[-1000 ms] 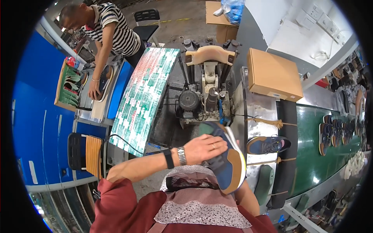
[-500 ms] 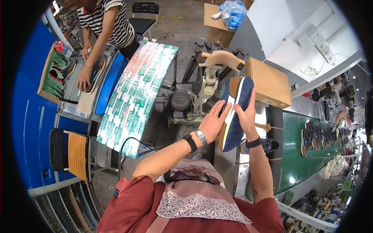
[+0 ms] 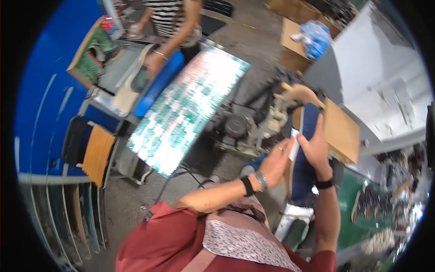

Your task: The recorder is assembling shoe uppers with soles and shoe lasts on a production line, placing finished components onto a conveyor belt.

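Note:
A navy shoe [image 3: 304, 177] with a white sole edge and some brown stands tilted between my two hands, its toe and heel pointing away and toward me. My right hand [image 3: 316, 147] grips its right side, thumb lying across the navy surface. Against the left edge rests my left hand [image 3: 275, 164], fingers close together on the pale strip. Motion blurs both hands and shoe. Just beyond the shoe is a machine [image 3: 276, 113] with a curved cream-coloured pad [image 3: 306, 94].
A cardboard box [image 3: 342, 131] stands right of the shoe. Several shoes [image 3: 371, 206] sit on the green conveyor [image 3: 346, 186]. A worn green-and-white board [image 3: 190, 109] lies to the left. Beyond it, a co-worker's hand [image 3: 155, 65] rests on another shoe [image 3: 139, 75].
The view has swung, so the table and co-worker appear farther right. My hands and the shoe also sit farther right and lower. My grip looks much the same. The co-worker's hands have drawn apart.

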